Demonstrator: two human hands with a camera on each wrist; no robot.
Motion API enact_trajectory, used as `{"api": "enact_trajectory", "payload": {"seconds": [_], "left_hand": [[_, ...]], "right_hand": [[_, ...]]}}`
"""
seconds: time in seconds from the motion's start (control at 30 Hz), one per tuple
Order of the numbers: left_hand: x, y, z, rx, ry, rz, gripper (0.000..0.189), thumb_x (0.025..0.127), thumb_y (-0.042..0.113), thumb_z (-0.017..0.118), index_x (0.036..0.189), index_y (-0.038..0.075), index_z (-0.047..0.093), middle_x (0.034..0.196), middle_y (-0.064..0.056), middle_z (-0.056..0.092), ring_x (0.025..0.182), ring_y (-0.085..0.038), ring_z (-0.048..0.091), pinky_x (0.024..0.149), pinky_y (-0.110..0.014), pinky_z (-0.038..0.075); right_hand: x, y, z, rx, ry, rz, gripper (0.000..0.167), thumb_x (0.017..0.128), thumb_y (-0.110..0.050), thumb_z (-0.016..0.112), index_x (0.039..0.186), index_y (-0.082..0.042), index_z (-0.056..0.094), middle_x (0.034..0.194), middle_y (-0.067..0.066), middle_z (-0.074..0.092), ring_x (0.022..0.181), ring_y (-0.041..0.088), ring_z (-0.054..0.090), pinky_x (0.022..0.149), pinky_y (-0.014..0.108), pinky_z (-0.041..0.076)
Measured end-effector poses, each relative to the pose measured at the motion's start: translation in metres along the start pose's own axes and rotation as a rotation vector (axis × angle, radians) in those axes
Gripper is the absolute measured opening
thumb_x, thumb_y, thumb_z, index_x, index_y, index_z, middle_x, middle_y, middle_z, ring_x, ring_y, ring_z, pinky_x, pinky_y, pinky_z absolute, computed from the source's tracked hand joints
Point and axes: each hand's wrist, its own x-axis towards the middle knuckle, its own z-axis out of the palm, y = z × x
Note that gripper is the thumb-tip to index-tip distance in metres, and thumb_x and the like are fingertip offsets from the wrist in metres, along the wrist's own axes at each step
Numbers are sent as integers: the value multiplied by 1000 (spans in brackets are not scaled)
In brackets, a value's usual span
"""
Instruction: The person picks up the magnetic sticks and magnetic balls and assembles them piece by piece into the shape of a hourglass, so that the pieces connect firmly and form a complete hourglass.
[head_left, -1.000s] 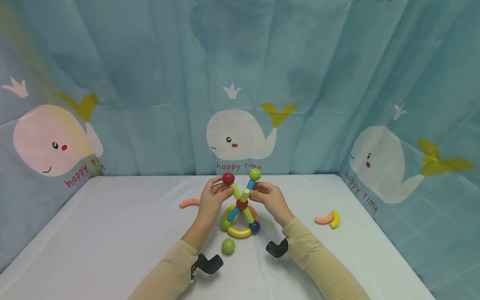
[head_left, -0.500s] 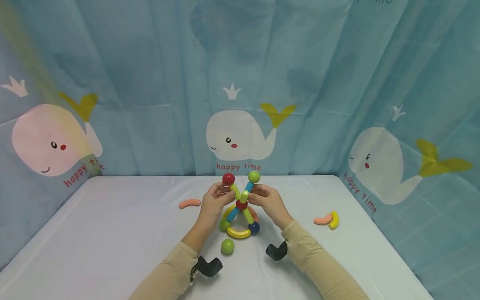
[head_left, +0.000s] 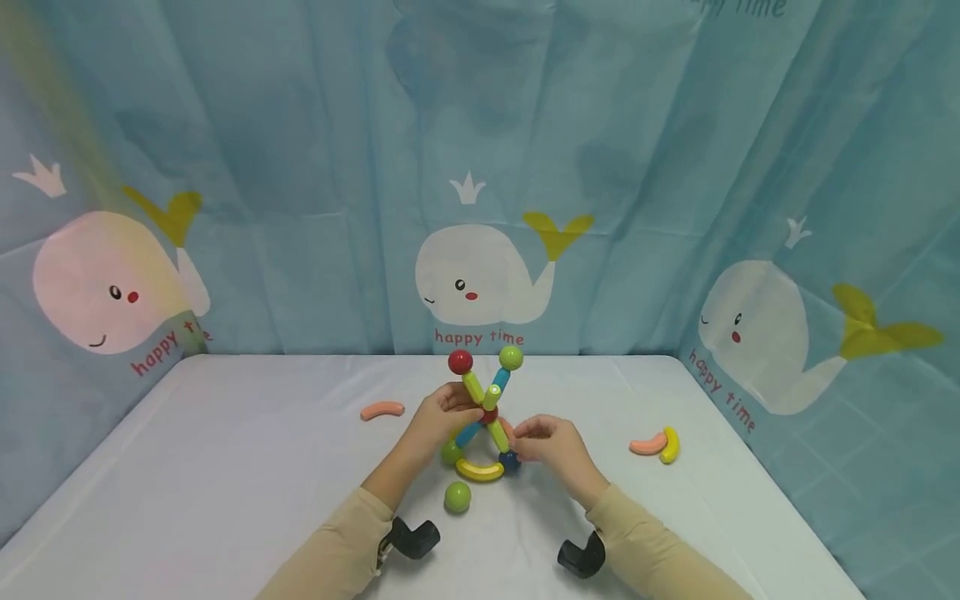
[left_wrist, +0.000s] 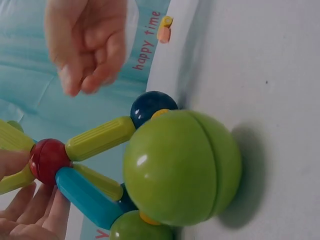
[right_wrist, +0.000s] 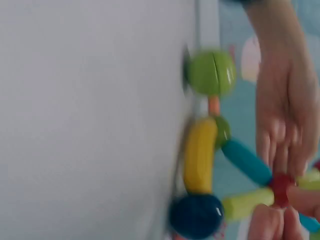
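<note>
A magnetic stick-and-ball structure (head_left: 497,434) stands on the table, its base made of curved sticks and balls. Sticks fan upward from its central red ball (left_wrist: 50,161); a red ball (head_left: 461,362) and a green ball (head_left: 512,358) top two of them. My left hand (head_left: 442,417) pinches the structure around the central red ball, thumb in front and fingers behind. Lower right, beside the dark blue ball (head_left: 509,462), is my right hand (head_left: 555,446). In the left wrist view that right hand (left_wrist: 90,45) appears loosely curled and apart from the structure, with nothing in it.
In front of the structure lies a loose green ball (head_left: 457,497). A pink curved stick (head_left: 382,410) is at left behind my left wrist. At right, another pink curved stick (head_left: 648,444) touches a yellow one (head_left: 670,446). A whale-printed curtain (head_left: 322,208) borders the white table (head_left: 247,467).
My right hand has left the upper blue stick and moved down and right toward the dark blue ball. My left hand has slid lower, from the upper stick to the central red ball.
</note>
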Motion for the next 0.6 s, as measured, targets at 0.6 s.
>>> {"api": "enact_trajectory", "payload": {"seconds": [0.6], "left_hand": [[1, -2, -8, 133, -107, -25, 42, 90, 20, 72, 131, 13, 61, 132, -8, 65, 128, -30, 57, 114, -62, 34]], "right_hand": [[-14, 2, 56, -230, -344, 36, 42, 78, -15, 83, 114, -1, 69, 97, 5, 72, 79, 13, 66, 67, 30, 60]]}}
